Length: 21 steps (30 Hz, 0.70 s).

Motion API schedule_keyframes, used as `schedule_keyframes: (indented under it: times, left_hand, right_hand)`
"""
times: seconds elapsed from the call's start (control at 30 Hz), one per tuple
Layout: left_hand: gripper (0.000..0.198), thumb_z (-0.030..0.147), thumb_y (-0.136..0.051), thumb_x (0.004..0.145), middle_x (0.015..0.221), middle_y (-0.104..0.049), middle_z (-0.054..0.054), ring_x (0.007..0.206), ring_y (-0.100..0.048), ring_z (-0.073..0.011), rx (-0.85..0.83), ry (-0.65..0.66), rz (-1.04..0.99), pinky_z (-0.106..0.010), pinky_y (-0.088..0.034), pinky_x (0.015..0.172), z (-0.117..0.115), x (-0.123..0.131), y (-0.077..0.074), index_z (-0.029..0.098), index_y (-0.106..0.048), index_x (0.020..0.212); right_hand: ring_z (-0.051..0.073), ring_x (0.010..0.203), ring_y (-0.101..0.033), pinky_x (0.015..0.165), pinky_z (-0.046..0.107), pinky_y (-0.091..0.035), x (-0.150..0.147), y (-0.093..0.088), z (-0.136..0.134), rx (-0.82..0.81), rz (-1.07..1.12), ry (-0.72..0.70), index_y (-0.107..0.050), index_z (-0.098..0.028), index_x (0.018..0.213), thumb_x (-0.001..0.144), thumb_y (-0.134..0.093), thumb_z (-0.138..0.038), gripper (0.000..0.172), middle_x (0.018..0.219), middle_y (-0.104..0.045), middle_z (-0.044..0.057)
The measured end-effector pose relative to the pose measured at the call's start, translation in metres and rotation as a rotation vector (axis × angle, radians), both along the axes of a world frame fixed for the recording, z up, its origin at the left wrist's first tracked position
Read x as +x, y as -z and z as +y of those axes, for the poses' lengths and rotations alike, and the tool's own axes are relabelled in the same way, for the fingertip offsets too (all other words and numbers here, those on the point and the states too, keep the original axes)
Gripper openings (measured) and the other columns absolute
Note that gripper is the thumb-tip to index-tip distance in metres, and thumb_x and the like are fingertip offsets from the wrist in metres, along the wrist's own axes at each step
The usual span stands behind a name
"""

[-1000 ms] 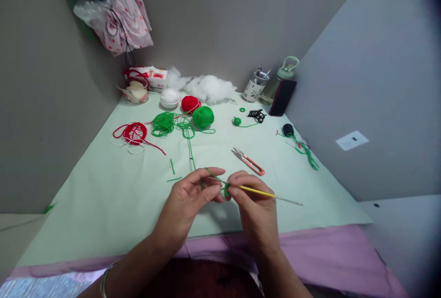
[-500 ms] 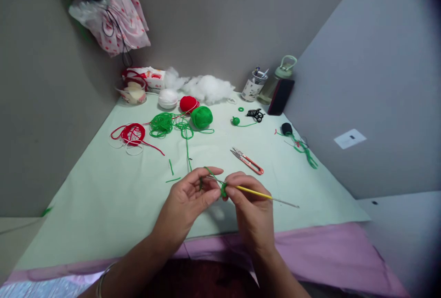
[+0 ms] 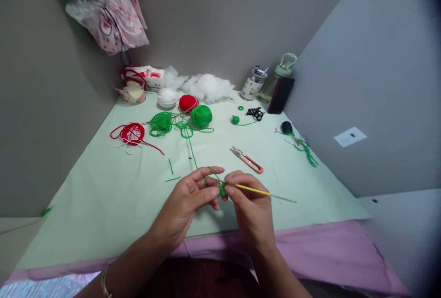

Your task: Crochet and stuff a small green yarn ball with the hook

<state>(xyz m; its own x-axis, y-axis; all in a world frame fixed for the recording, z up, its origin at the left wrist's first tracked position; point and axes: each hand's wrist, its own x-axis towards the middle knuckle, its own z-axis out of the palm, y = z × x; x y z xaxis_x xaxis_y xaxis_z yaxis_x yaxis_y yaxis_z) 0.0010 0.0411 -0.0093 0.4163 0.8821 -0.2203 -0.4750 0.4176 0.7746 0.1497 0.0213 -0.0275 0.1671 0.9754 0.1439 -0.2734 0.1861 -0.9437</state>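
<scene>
My left hand (image 3: 191,199) pinches a small green crochet piece (image 3: 222,190) between thumb and fingers, with green yarn (image 3: 193,153) looped over its raised index finger. That strand runs back to the green yarn on the table. My right hand (image 3: 253,203) grips a crochet hook (image 3: 253,190) by its yellow handle; the metal end sticks out to the right. The hook's other tip lies at the green piece, partly hidden by fingers and yarn. Both hands meet just above the front of the table.
Thread snips (image 3: 247,159) lie beyond my right hand. A green yarn ball (image 3: 201,117), red yarn ball (image 3: 188,103), white yarn ball (image 3: 167,98) and loose red yarn (image 3: 132,133) are farther back. White stuffing (image 3: 208,87), a pen cup (image 3: 254,84), bottle (image 3: 275,82) and phone (image 3: 281,95) line the wall.
The strand from the table to my left hand has shifted right and slants more. My left hand has turned slightly, and the green piece shows more between the fingers. The hook has moved slightly left.
</scene>
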Motion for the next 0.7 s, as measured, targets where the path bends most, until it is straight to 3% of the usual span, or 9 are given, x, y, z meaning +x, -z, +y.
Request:
schedule_keyframes:
  times: [0.2,0.5,0.7]
  left_hand:
    - [0.039,0.023,-0.084,0.081,0.083,-0.066,0.002,0.072,-0.066,-0.0115,0.070,-0.073,0.065,-0.026,-0.055,0.075,0.000,0.003,0.003,0.019,-0.071,0.117]
    - [0.044,0.022,-0.085,0.079,0.086,-0.067,0.000,0.084,-0.065,-0.0132,0.114,-0.088,0.152,-0.026,-0.056,0.082,-0.003,0.000,0.000,0.019,-0.071,0.121]
    - [0.040,0.028,-0.080,0.086,0.086,-0.065,0.000,0.078,-0.067,-0.0132,0.125,-0.021,0.101,-0.027,-0.057,0.078,0.000,-0.003,0.004,0.021,-0.071,0.124]
  right_hand:
    - [0.012,0.069,-0.066,0.063,0.025,-0.056,-0.002,-0.001,0.000,-0.002,0.032,-0.018,-0.080,-0.028,0.087,0.084,-0.083,-0.021,0.008,0.082,-0.071,-0.001]
    - [0.017,0.076,-0.066,0.063,0.029,-0.057,-0.003,-0.009,-0.005,0.157,-0.206,0.105,-0.081,-0.027,0.087,0.085,-0.077,-0.011,0.017,0.081,-0.070,0.003]
    - [0.015,0.071,-0.065,0.060,0.027,-0.057,-0.004,-0.009,-0.003,0.060,-0.072,0.003,-0.079,-0.024,0.083,0.083,-0.079,-0.014,0.011,0.081,-0.070,0.002]
